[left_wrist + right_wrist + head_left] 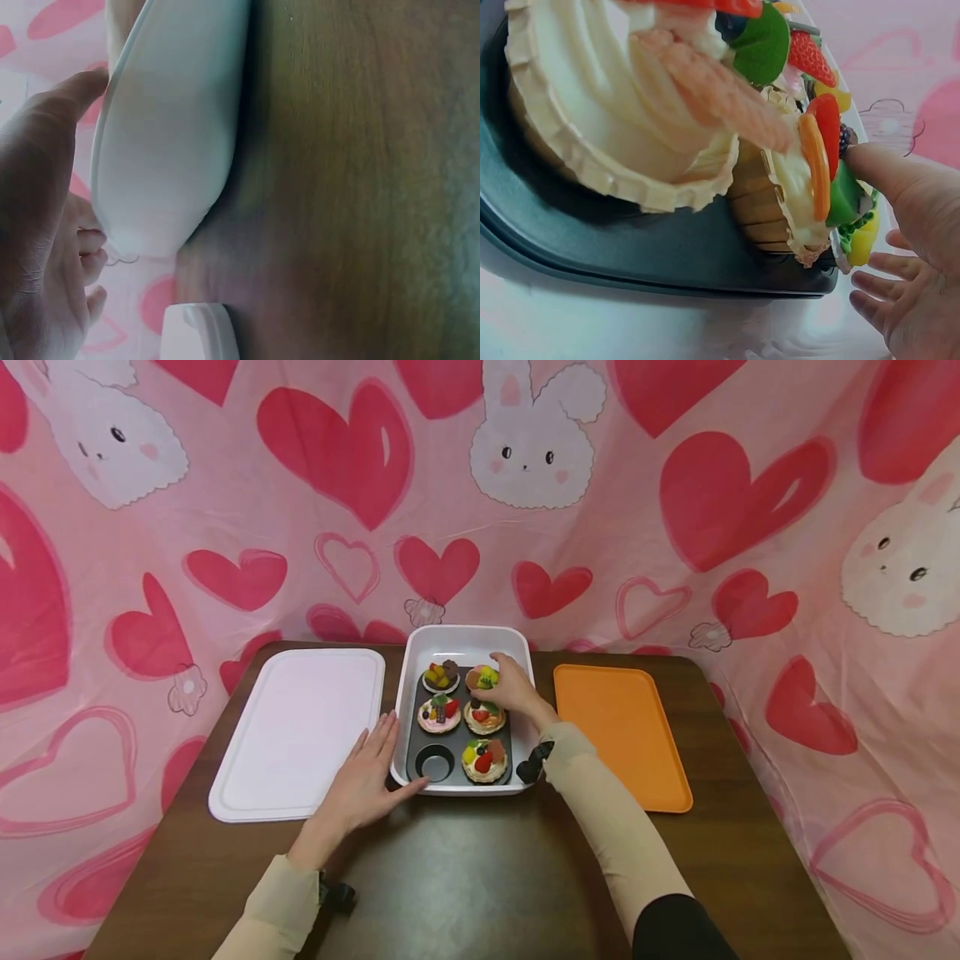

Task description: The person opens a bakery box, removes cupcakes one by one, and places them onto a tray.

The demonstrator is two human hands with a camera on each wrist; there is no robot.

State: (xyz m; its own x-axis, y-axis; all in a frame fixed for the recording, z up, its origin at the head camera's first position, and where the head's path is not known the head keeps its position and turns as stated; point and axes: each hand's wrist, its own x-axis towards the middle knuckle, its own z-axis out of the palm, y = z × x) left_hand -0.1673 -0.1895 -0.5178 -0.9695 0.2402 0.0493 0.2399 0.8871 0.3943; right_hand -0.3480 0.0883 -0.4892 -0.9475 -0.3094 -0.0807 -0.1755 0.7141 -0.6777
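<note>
A white deep tray [465, 643] holds a dark muffin pan [460, 752] with several fruit tarts in its cups. My right hand [517, 689] reaches over the tray's right side, thumb and fingers around the back-right fruit tart [486, 677], topped with green and yellow fruit. In the right wrist view the thumb overlaps the middle-right tart [761, 202], with the other fingers along the far side. My left hand [367, 777] rests on the tray's front-left corner, fingers straight along the left rim and thumb at the front rim. The front-left cup [435, 764] holds no tart.
To the left of the deep tray lies a flat white tray [307, 735], and to the right an orange tray [622, 735]. All stand on a dark wooden table [465, 877]. A pink curtain with hearts and rabbits [525, 527] hangs directly behind the table.
</note>
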